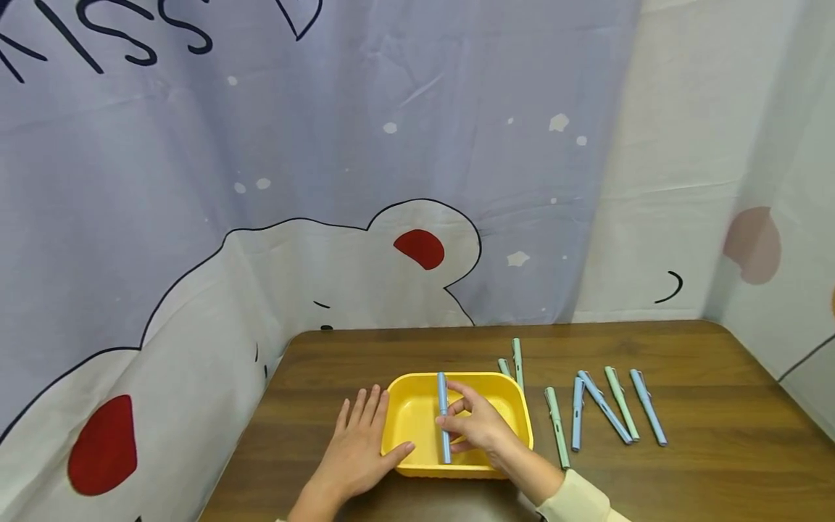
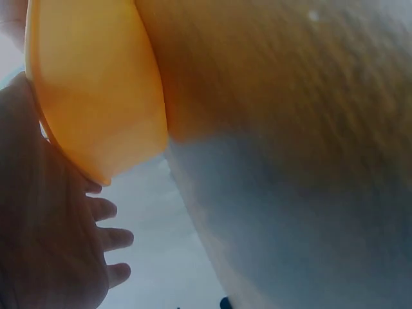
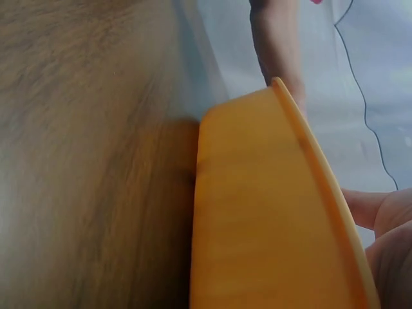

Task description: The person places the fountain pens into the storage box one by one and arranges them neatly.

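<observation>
In the head view, a yellow plastic tray (image 1: 412, 415) with rounded corners stands near the front of the wooden table. My right hand (image 1: 481, 428) pinches a light blue pen (image 1: 443, 399) between thumb and fingers over the tray, the pen's length running front to back. Flat and with straight fingers, my left hand (image 1: 355, 449) lies at the tray's left edge, its thumb reaching over the near left corner. The left wrist view has the left hand (image 2: 51, 225) beside the tray's wall (image 2: 96, 84). In the right wrist view, the tray's side (image 3: 257, 193) hides the pen.
Right of the tray lie several blue and green pens, among them a green pen (image 1: 557, 428) close to it and a blue pen (image 1: 649, 407) farthest right. Two green pens, one of them long (image 1: 518, 362), lie behind the tray. A printed curtain (image 1: 522, 181) hangs behind the table (image 1: 730, 435).
</observation>
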